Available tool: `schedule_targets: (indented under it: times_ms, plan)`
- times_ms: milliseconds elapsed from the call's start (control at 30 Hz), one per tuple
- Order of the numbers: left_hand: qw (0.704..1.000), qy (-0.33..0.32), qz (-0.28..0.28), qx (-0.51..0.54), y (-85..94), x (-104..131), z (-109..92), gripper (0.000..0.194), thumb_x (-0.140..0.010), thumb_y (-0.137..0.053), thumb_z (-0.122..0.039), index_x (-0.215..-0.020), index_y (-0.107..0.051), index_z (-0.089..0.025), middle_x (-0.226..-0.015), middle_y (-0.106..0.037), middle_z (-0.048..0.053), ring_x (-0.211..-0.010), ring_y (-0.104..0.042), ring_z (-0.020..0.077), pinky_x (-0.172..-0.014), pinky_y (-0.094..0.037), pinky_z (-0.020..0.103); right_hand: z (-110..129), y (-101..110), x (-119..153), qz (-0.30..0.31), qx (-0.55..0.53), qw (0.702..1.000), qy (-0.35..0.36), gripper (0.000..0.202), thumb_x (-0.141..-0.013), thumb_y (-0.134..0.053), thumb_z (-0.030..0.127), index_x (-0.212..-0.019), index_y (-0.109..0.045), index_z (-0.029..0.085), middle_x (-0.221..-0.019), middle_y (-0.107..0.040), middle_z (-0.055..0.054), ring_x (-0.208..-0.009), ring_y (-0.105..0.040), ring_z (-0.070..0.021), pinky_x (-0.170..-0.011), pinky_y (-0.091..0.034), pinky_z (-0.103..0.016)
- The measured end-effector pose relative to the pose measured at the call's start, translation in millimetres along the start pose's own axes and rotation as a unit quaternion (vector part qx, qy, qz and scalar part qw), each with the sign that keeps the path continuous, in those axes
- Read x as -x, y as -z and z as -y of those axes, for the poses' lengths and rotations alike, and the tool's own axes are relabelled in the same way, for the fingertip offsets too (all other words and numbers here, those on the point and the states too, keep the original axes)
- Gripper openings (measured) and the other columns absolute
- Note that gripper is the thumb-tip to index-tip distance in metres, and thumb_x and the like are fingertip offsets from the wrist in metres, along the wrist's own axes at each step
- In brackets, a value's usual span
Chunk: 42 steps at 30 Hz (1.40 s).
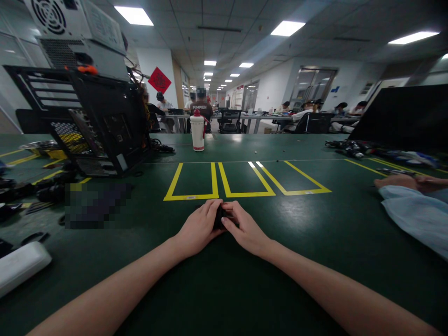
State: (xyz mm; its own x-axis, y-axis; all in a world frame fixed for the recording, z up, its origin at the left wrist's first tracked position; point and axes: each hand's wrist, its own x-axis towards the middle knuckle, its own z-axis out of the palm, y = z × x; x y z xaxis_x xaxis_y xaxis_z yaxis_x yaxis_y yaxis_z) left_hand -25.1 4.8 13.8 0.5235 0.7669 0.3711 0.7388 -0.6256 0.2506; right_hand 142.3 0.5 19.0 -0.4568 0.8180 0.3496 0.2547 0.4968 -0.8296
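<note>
Both my hands meet at the middle of the green table point(224, 289), around a small black object point(219, 218). My left hand point(200, 224) wraps its fingers over the left side of it. From the other side, my right hand point(244, 228) grips it with curled fingers and thumb. Only a narrow dark strip of the object shows between the hands, so its kind is hidden. Just beyond my fingers lie three outlines of yellow tape point(191, 197) on the tabletop.
At left stands an open black computer case point(115, 126) with a power supply point(87, 21) on top. A white bottle with a red lid point(198, 133) stands farther back. A white case point(24, 266) lies near left. A co-worker's sleeve point(413, 205) and hands are at right, by a black screen point(406, 116).
</note>
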Motion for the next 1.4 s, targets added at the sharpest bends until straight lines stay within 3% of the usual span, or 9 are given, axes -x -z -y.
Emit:
schedule_targets:
  times_ms: [133,367,767,1033,1267,1400]
  plan:
    - [1.000,0.003,0.003,0.001,1.3,0.2,-0.8,0.066,-0.074,-0.060,-0.028,-0.125,-0.018,-0.022,-0.124,-0.039,0.009,-0.111,-0.045,0.0251,-0.088,-0.042,0.041,0.6,0.4,-0.4,-0.010,0.012,1.000,-0.009,0.018,-0.085,-0.039,0.022,-0.101,-0.046,0.021,-0.099,-0.050,-0.004,-0.095,-0.052,-0.0169,-0.086,-0.045,-0.038]
    - [1.000,0.001,0.004,0.008,0.1,-1.0,0.3,0.065,-0.073,-0.060,-0.026,-0.124,-0.019,-0.022,-0.122,-0.040,0.009,-0.106,-0.049,0.0249,-0.086,-0.043,0.041,-4.1,-0.9,-0.4,-0.014,-0.006,1.000,-0.020,0.029,-0.082,-0.045,0.020,-0.111,-0.040,0.021,-0.110,-0.048,-0.006,-0.103,-0.050,-0.0170,-0.092,-0.041,-0.037]
    - [1.000,-0.001,0.003,0.012,0.5,-1.1,0.2,0.064,-0.074,-0.060,-0.027,-0.124,-0.020,-0.023,-0.123,-0.039,0.008,-0.107,-0.048,0.0241,-0.087,-0.043,0.040,-5.6,0.6,0.0,-0.016,-0.025,1.000,-0.010,0.014,-0.082,-0.045,0.022,-0.096,-0.047,0.021,-0.102,-0.048,-0.003,-0.093,-0.052,-0.0155,-0.085,-0.047,-0.035]
    - [1.000,0.002,0.004,0.007,-0.6,-0.4,1.6,0.064,-0.075,-0.059,-0.031,-0.124,-0.019,-0.023,-0.124,-0.039,0.008,-0.107,-0.048,0.0247,-0.086,-0.044,0.041,-3.8,0.7,0.0,-0.012,-0.027,0.999,-0.029,0.030,-0.080,-0.048,0.022,-0.109,-0.041,0.021,-0.111,-0.047,-0.005,-0.105,-0.048,-0.0171,-0.092,-0.042,-0.037]
    - [1.000,0.000,0.006,0.007,-0.5,0.2,1.6,0.063,-0.076,-0.057,-0.031,-0.125,-0.017,-0.024,-0.125,-0.038,0.008,-0.108,-0.048,0.0245,-0.086,-0.043,0.042,-2.2,2.1,-0.1,0.005,-0.023,0.999,-0.027,0.018,-0.084,-0.043,0.027,-0.100,-0.046,0.022,-0.101,-0.050,-0.004,-0.094,-0.053,-0.0167,-0.085,-0.046,-0.037]
    - [1.000,-0.003,-0.002,0.004,-0.6,-0.3,1.4,0.063,-0.075,-0.058,-0.031,-0.124,-0.019,-0.023,-0.124,-0.039,0.010,-0.108,-0.048,0.0252,-0.087,-0.042,0.043,-4.8,1.1,-0.9,-0.007,-0.016,1.000,-0.009,0.016,-0.083,-0.044,0.023,-0.098,-0.047,0.022,-0.099,-0.050,-0.003,-0.094,-0.052,-0.0158,-0.086,-0.046,-0.035]
